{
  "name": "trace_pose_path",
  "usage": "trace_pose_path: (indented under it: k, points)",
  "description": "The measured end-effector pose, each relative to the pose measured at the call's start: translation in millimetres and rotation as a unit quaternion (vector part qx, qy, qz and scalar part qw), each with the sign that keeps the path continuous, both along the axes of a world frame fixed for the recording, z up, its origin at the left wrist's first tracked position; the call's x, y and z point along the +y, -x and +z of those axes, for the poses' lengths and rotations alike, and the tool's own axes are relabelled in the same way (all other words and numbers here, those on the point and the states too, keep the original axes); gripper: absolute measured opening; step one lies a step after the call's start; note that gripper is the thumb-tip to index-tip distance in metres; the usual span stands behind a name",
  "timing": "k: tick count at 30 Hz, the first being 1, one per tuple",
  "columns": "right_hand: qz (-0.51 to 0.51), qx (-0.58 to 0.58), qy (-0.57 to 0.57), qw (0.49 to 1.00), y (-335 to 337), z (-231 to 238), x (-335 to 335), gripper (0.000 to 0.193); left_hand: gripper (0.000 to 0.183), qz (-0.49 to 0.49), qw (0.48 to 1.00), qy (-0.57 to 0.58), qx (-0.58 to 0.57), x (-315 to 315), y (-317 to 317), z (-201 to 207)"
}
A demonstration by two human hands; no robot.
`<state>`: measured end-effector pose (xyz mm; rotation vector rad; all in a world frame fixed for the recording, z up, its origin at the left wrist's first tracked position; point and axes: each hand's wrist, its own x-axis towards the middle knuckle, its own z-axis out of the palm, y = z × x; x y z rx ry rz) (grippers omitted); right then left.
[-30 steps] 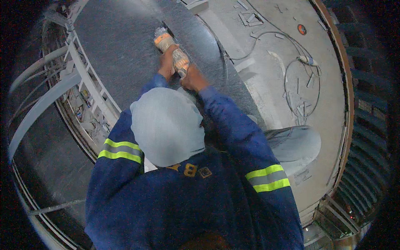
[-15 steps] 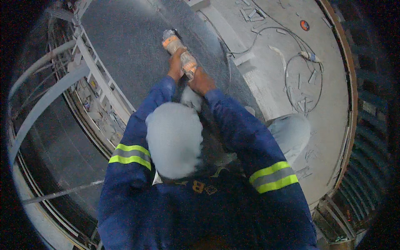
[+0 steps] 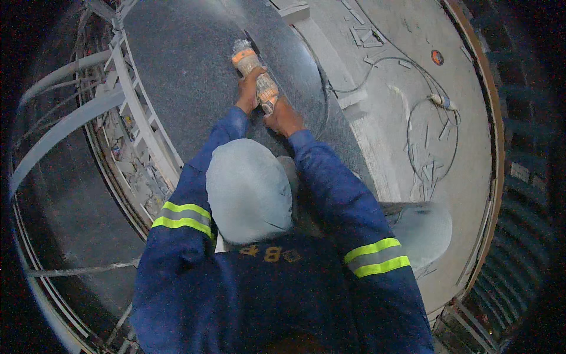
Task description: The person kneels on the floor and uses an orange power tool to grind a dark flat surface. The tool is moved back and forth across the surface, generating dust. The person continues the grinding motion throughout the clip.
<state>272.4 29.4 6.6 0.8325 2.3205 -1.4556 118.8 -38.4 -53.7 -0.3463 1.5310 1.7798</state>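
Head view: holding orange-and-grey power tool over dark slab, with left hand around middle, right hand gripping rear, probably to share weight and steady the far end.

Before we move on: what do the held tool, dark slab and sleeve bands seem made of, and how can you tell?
Held tool: probably hard plastic, matt; its orange-and-tan casing looks moulded and dusty.
Dark slab: likely stone, perhaps granite, from its fine speckling; mostly dull, finish uncertain.
Sleeve bands: apparently reflective tape, smooth-looking, from the yellow-green and grey stripes.
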Motion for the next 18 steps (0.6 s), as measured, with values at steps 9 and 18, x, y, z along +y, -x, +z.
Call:
trace_pose_path:
  k: [9, 18]
  points:
    - [-0.026, 0.011, -0.012, 1.0, 9.3, -32.9, -9.7, 0.063, 0.032, -0.019, 0.999, 0.006, 0.042, -1.4, 5.7, -12.9]
    - [-0.044, 0.039, 0.006, 0.998, 9.7, -42.0, -7.2, 0.061, 0.035, -0.002, 0.998, 0.024, 0.06, 3.6, -1.2, -3.9]
